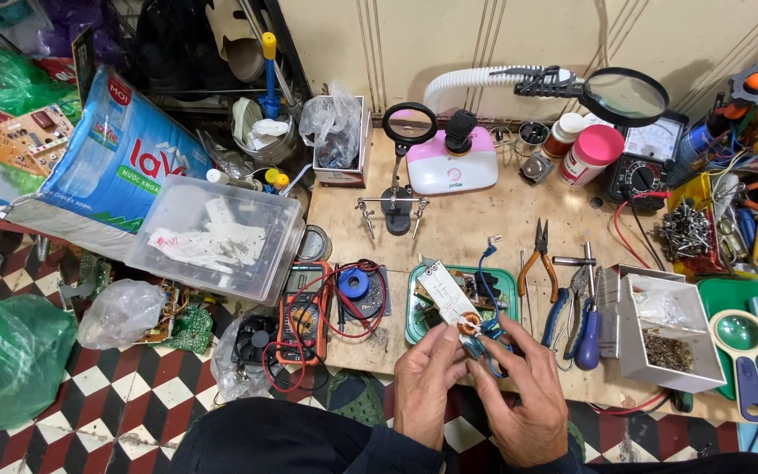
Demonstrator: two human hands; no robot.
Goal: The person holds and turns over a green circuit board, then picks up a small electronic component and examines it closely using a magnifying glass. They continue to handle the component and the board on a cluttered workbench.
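My left hand (425, 377) pinches the near end of a small white circuit board (448, 294) that carries a copper coil (468, 328) at that end. My right hand (528, 386) is closed around the blue wires and small parts (482, 344) hanging from the board next to the coil. Both hands hover over the front edge of the wooden bench, just above a green tray (506, 283) holding more parts. A blue wire (484, 259) rises from the board over the tray.
Pliers (536, 259), a blue-handled screwdriver (588, 338) and a white box of screws (668, 338) lie to the right. A multimeter (302, 320) with red leads sits to the left, a clear plastic bin (217, 237) beyond. A magnifier lamp (625, 95) stands at the back.
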